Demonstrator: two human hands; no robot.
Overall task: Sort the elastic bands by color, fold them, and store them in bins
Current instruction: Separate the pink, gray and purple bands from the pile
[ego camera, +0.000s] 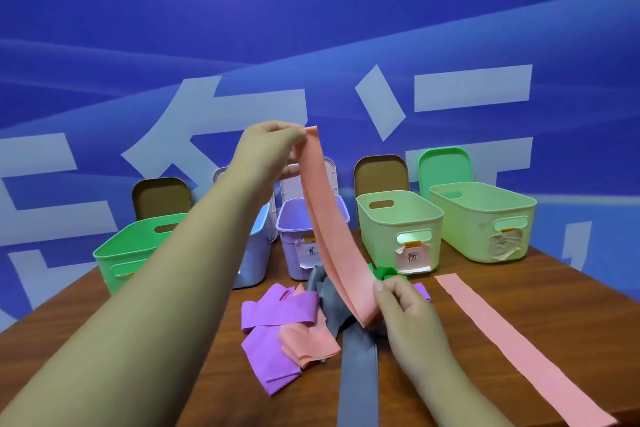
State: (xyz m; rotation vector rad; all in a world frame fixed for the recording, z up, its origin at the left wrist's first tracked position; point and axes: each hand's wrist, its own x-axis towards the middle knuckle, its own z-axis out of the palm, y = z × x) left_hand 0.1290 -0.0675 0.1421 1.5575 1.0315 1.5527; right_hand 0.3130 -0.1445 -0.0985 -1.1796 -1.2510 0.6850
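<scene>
1. While my left hand (pixel 273 146) pinches both loose ends of the pink band (pixel 332 236) up high, my right hand (pixel 405 305) pinches its folded lower end between thumb and fingers. The strip hangs doubled and slanting in the air, above the pile and in front of the purple bin (pixel 294 239).
2. The band is a thin, flat ribbon, matte and smooth, salmon pink, with its two layers lying close together.
3. On the brown wooden table (pixel 571 288) under it lie creased purple bands (pixel 277 312), a crumpled pink band (pixel 308 340), a long grey band (pixel 358 374) running toward me, and a bunched green band (pixel 384 272) just beyond my right hand. A second pink strip (pixel 512 340) lies flat and straight at the right, apart from the pile.
4. Smooth plastic bins with rounded corners and slot handles stand in a row at the back: a green bin (pixel 114 253), a blue bin (pixel 254 253), the purple one, and two pale yellow-green bins (pixel 398 218). Paper labels hang on the purple and pale bins. Their floors are hidden, so I cannot tell what they hold.
5. Lids (pixel 445 166) lean upright behind them.
</scene>
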